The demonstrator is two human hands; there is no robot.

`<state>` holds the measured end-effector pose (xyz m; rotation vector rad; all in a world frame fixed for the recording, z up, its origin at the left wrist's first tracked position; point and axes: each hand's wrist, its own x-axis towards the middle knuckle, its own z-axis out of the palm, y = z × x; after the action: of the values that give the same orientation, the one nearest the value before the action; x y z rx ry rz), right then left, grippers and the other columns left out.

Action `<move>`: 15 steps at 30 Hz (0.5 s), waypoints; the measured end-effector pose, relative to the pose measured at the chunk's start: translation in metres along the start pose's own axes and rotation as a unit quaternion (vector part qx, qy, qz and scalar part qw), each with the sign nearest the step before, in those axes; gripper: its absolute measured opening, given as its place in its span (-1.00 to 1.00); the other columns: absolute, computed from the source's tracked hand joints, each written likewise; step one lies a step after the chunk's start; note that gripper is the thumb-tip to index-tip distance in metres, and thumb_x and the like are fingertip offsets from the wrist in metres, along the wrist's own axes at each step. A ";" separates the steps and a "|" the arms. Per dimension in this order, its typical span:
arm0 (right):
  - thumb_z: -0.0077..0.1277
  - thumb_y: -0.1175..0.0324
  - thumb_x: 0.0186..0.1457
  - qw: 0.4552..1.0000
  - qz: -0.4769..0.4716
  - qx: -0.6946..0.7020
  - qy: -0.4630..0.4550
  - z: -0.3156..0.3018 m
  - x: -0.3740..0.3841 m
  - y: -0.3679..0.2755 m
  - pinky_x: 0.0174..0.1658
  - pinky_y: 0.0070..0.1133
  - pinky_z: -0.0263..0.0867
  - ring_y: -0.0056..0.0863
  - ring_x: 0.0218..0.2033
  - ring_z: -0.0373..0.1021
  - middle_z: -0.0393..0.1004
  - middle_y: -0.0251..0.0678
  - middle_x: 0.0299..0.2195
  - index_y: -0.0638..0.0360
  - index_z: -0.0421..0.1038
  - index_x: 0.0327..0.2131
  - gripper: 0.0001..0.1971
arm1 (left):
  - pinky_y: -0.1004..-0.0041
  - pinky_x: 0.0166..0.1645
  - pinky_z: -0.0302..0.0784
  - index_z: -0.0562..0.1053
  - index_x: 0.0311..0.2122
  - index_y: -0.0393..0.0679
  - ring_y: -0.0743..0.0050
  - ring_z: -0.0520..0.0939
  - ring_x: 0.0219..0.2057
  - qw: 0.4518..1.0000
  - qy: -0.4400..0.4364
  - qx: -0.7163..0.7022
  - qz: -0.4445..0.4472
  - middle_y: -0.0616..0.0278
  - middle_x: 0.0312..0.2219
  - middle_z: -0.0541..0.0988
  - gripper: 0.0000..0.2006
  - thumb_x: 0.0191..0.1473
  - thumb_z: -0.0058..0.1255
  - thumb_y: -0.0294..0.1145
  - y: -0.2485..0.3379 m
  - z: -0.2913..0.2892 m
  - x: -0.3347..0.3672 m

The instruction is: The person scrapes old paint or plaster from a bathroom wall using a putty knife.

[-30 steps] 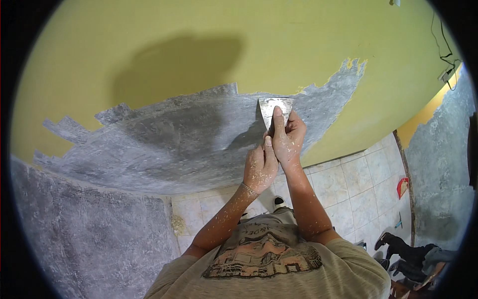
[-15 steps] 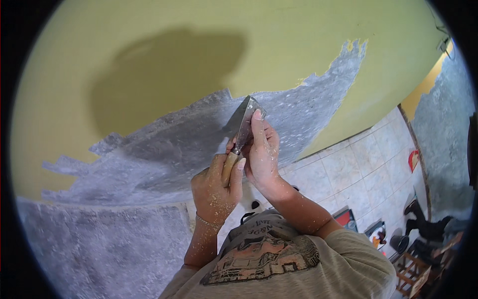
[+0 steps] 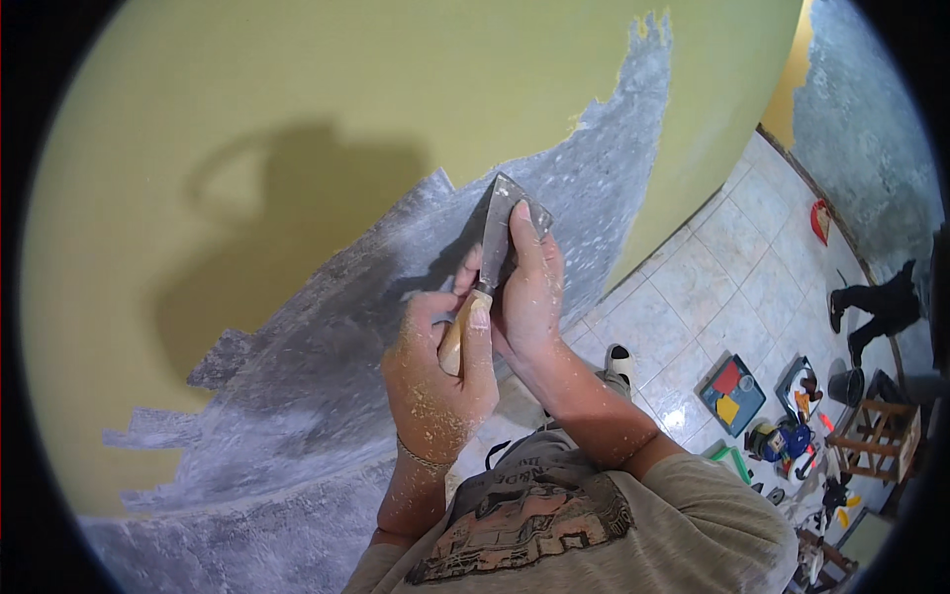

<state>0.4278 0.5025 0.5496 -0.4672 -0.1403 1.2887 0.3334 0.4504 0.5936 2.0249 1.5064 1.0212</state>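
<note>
A putty knife with a wide metal blade and a light wooden handle is in both my hands, its blade pointing up toward the wall. My left hand, speckled with pale flakes, wraps round the handle with the thumb along it. My right hand pinches the blade, thumb on its face near the broad end and fingers mostly hidden behind. Beyond the tool is a yellow-green painted wall with a long scraped grey patch, whose edges are jagged.
On the tiled floor at right lie a tray with red and yellow pieces, a second tray and several tools. A wooden stool and a dark bucket stand nearby. Another person's dark-clad legs show at far right.
The view has turned, so the wall patch appears tilted more steeply and more floor shows at right. My hands keep hold of the putty knife; its blade is turned slightly more face-on.
</note>
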 end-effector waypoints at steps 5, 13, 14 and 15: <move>-0.23 0.00 0.43 0.999 0.026 0.017 0.028 0.013 -0.001 0.012 -0.69 -0.56 0.13 -0.52 -0.78 0.15 0.25 -0.31 -0.72 0.14 0.22 -0.47 -0.54 | 0.44 -0.50 0.39 0.38 -0.21 -0.26 0.47 0.64 -0.59 0.998 0.015 0.034 0.043 0.01 -0.65 0.57 -0.80 0.26 0.08 -0.35 -0.006 -0.002 -0.004; -0.27 0.05 0.44 0.993 0.025 0.115 0.002 0.026 0.004 0.015 -0.70 -0.59 0.10 -0.56 -0.80 0.08 0.13 -0.37 -0.77 0.10 0.17 -0.50 -0.55 | 0.35 -0.54 0.40 0.36 -0.37 -0.23 0.09 0.66 -0.62 0.986 0.043 0.115 0.114 -0.03 -0.68 0.51 -0.78 0.25 0.08 -0.34 -0.007 -0.002 0.006; -0.28 0.05 0.45 0.993 0.027 0.118 0.013 0.030 0.002 0.012 -0.71 -0.60 0.10 -0.57 -0.80 0.07 0.13 -0.38 -0.78 0.10 0.18 -0.49 -0.56 | 0.34 -0.53 0.40 0.35 -0.37 -0.22 0.08 0.66 -0.61 0.987 0.042 0.114 0.104 -0.03 -0.68 0.50 -0.78 0.25 0.06 -0.34 -0.007 -0.002 0.006; -0.29 0.06 0.45 0.992 0.029 0.120 0.024 0.032 0.002 0.011 -0.71 -0.60 0.09 -0.57 -0.80 0.07 0.12 -0.38 -0.78 0.10 0.18 -0.48 -0.57 | 0.34 -0.53 0.41 0.34 -0.38 -0.22 0.08 0.66 -0.61 0.988 0.041 0.114 0.094 -0.03 -0.68 0.50 -0.77 0.26 0.05 -0.34 -0.007 -0.002 0.007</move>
<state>0.4075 0.5151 0.5730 -0.2972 0.0691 1.3297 0.3289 0.4586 0.5921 2.3475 1.5577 1.0557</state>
